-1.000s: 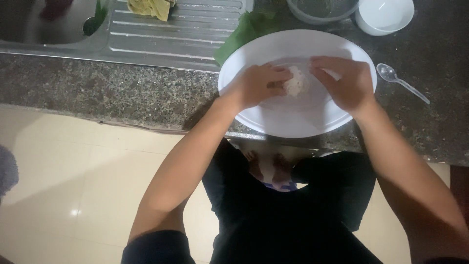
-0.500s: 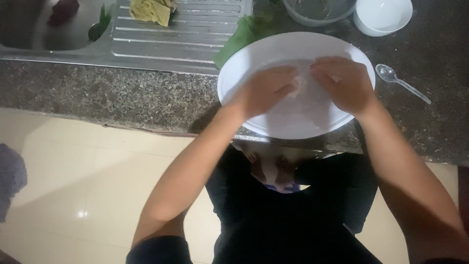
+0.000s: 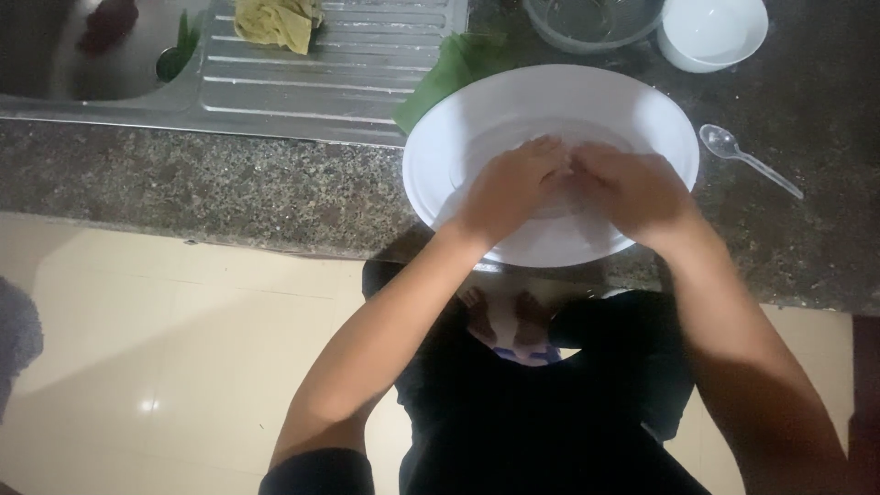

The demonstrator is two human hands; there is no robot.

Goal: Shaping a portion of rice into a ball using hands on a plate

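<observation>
Plate (image 3: 477, 128): large, round, white, shallow; lies flat on the dark speckled surface, its near rim overhanging the surface edge.
Left hand (image 3: 513, 183): palm down over the plate centre, fingers curled.
Right hand (image 3: 632, 188): palm down, fingertips meeting the left hand.
Contents under hands: hidden.

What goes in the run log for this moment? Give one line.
left hand: over white plate | right hand: beside it, fingertips meeting | spoon: on counter

A smooth glossy white plate (image 3: 477, 137) lies on the speckled polished stone desk (image 3: 229, 188), beside a ribbed brushed-metal draining board (image 3: 312, 78) and a clear plastic spoon (image 3: 747, 158).
</observation>
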